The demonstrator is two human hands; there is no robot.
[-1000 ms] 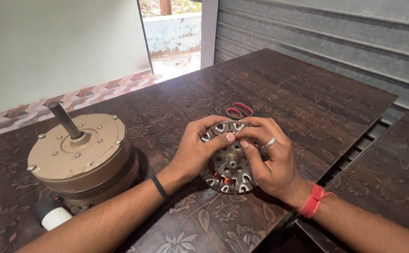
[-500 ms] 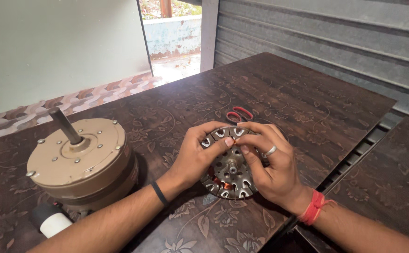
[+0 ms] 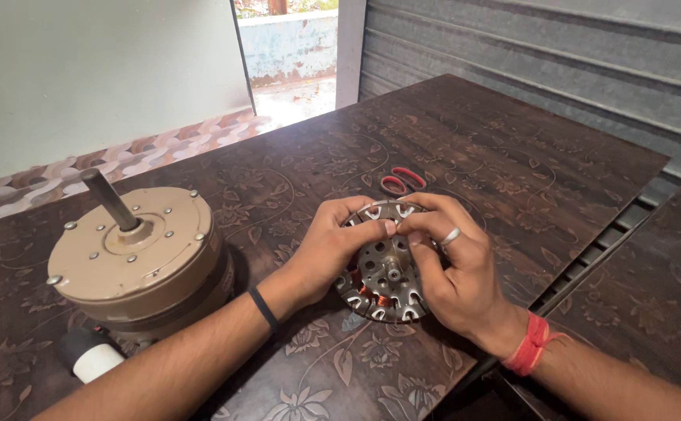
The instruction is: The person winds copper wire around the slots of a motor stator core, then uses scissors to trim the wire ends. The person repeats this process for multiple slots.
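The left hand is curled around the left edge of a round grey metal stator disc with many slots around its rim and a small shaft in the centre. Its thumb lies along the top rim and the fingers close over the side, so this hand has a firm hold of the disc. The right hand, with a silver ring on one finger, covers the right half of the disc; its fingertips pinch together at the top rim, just beside the left thumb, as if they work on one slot there. What they pinch is too small to tell.

The disc rests on the dark brown counter with carved flower pattern, close to the front edge. A little copper-coloured winding shows in the lower slots; the slots near the top look bare metal. I judge that the work on the disc is only partly done, with most slots not yet dealt with.

Just behind the hands lie two small red rings, untouched. Well to the left stands a round beige metal motor housing with a dark shaft pointing up, closed with screws, and beside its base lies a white cylinder.
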